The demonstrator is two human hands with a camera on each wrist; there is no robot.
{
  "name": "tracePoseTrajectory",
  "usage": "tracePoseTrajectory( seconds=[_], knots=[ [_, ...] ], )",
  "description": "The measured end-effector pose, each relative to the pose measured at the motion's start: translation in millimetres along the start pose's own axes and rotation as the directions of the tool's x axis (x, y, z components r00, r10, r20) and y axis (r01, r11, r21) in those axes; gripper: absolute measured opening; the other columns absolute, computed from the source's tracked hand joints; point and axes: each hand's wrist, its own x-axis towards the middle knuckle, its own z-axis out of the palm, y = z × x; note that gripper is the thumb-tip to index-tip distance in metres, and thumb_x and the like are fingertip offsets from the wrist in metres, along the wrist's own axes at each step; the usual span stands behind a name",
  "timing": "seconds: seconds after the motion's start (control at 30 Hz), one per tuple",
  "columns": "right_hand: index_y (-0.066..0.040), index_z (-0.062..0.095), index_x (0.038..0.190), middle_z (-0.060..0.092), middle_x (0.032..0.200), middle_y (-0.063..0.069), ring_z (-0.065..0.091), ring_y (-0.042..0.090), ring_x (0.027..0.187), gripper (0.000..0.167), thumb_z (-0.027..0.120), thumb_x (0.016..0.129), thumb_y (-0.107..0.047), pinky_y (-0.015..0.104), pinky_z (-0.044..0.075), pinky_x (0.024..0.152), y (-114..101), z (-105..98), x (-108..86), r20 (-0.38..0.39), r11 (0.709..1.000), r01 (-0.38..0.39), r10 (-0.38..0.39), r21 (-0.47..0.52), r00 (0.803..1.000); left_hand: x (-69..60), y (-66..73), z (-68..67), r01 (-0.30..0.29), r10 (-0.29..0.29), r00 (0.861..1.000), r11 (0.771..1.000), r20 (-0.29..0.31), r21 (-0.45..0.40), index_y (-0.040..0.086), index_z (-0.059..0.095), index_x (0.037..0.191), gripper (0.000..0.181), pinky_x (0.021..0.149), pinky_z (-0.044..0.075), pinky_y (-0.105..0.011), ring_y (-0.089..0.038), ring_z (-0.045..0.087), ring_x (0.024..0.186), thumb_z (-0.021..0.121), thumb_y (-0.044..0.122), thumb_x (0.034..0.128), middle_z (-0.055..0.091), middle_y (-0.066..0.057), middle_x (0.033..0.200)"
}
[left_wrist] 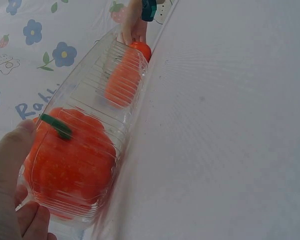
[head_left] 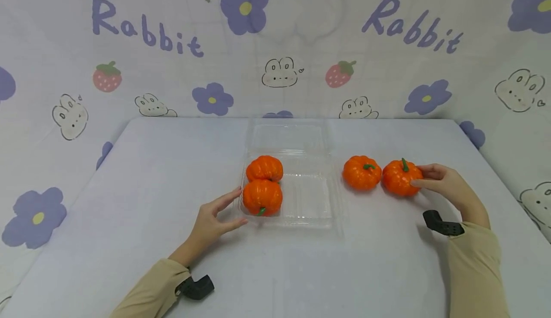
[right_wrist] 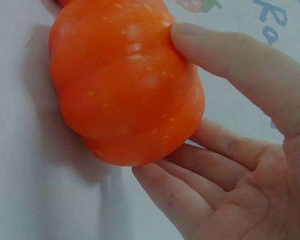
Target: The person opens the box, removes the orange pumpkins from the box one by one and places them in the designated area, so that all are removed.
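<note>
A clear plastic clamshell box [head_left: 307,203] lies open with its lid [head_left: 288,136] folded back. Two orange pumpkins sit in its left half, a rear one [head_left: 264,167] and a front one [head_left: 262,197] whose green stem points toward me. My left hand [head_left: 208,222] holds the box's front left corner between thumb and fingers; the front pumpkin [left_wrist: 72,160] shows through the plastic. To the right of the box, my right hand [head_left: 447,186] grips a pumpkin [head_left: 400,179] from its right side. In the right wrist view, thumb and fingertips touch this pumpkin [right_wrist: 125,85] on different sides.
Another orange pumpkin [head_left: 361,173] with a green stem stands between the box and the gripped one, touching or nearly touching it. A white cloth covers the table [head_left: 172,165]. Behind the table hangs a printed curtain [head_left: 163,79] with rabbits and flowers.
</note>
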Motion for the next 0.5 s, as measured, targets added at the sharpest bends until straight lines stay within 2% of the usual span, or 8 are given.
tracePoseTrajectory(
  seconds=[0.27,0.5],
  knots=[
    [0.011,0.033,0.131,0.038,0.127,0.033,0.035,0.043,0.116,0.073,0.060,0.084,-0.039,0.060,0.026,0.093,-6.5,-1.8,-0.1,0.017,0.999,-0.022,0.023,-0.026,1.000,-0.2,1.8,-1.0,0.001,-0.001,1.000,1.000,-0.003,-0.008,-0.015,0.052,0.114,0.057,0.094,0.037,-0.030,-0.035,0.048,0.111,0.076,-0.009,0.0629,0.052,-0.025,0.117],
    [0.008,0.028,0.135,0.033,0.131,0.032,0.031,0.045,0.119,0.079,0.060,0.083,-0.043,0.060,0.024,0.095,-5.8,-2.4,-1.8,0.045,0.998,-0.054,0.055,-0.024,0.997,0.1,1.6,-0.8,-0.002,0.002,1.000,1.000,0.001,-0.013,-0.015,0.052,0.114,0.057,0.094,0.037,-0.030,-0.035,0.048,0.111,0.076,-0.010,0.0628,0.052,-0.026,0.117]
  ],
)
